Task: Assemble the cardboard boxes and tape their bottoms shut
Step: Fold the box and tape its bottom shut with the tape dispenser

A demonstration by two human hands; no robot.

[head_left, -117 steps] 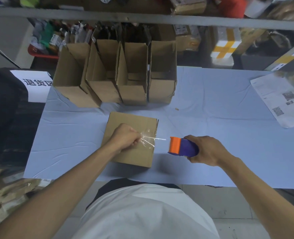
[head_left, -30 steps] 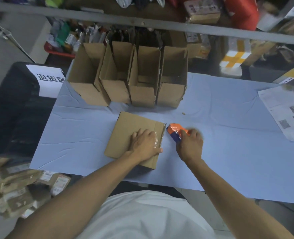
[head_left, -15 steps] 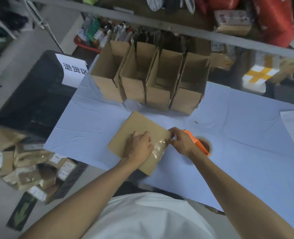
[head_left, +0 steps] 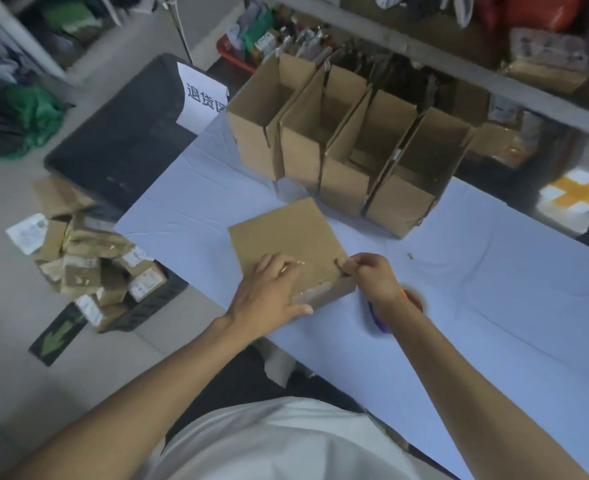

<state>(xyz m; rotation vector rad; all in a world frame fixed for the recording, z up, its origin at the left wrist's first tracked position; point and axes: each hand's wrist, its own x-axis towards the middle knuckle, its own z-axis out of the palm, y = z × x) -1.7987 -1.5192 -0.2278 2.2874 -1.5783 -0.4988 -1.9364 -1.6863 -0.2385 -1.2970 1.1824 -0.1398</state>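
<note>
Cardboard box (head_left: 288, 237) sits bottom-up on blue table (head_left: 476, 306), near front edge. Our left hand (head_left: 269, 299) presses flat on it, fingers spread; right hand (head_left: 372, 275) pinches clear tape (head_left: 315, 292) at box corner. We judge: rub tape end down side wall firmly, keep left palm steady. Tape dispenser (head_left: 381, 320) lies under right wrist.

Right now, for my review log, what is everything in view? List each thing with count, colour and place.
box being taped: one, brown, upside down on the table's near middle.
open boxes: four, brown, in a row at the table's far edge.
tape dispenser: one, orange and purple, lying on the table, mostly hidden behind the right wrist.
table: one, pale blue cover.
paper sign: one, white with dark characters, on the black bin left of the table.
parcels: a heap, brown, on the floor at left.
left hand: flat on the box.
right hand: fingers curled at the box's right edge.
</note>
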